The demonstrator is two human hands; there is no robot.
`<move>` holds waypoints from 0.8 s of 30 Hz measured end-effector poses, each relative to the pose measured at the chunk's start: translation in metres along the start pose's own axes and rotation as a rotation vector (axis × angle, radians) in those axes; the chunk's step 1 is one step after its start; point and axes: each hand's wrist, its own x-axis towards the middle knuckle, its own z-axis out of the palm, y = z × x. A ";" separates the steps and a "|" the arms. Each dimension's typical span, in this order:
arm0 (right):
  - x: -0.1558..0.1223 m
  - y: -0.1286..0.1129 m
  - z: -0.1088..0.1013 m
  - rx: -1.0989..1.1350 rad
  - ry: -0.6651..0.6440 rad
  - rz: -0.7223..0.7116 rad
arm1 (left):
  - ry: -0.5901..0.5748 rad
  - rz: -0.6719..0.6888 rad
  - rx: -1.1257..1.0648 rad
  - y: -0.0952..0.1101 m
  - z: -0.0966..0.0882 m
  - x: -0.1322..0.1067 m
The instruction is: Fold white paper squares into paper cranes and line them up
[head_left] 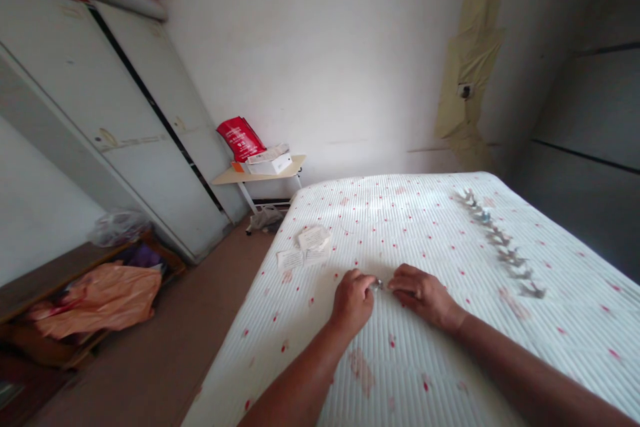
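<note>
Over the middle of the bed, my left hand point(354, 299) pinches a small, greyish piece of folded paper point(377, 284) between thumb and fingers. My right hand point(423, 293) is close on the other side of it, fingers curled together; what they grip, if anything, is too small to make out. Along the right side of the bed runs a row of several small folded paper figures point(511, 257), which look like birds with raised points. To the left of my hands, a few loose printed paper pieces point(314, 238) lie flat, partly overlapping.
The bed point(390, 373) has a white ribbed cover with red dots. Beyond its far left corner, a small table point(233, 177) bears a red bag point(241, 138) and a white box point(270, 163). A cabinet point(145, 140) and an orange plastic bag point(103, 300) are on the left.
</note>
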 end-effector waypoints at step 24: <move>0.013 0.003 0.001 -0.483 -0.099 -0.146 | -0.049 0.124 0.211 0.006 -0.010 0.009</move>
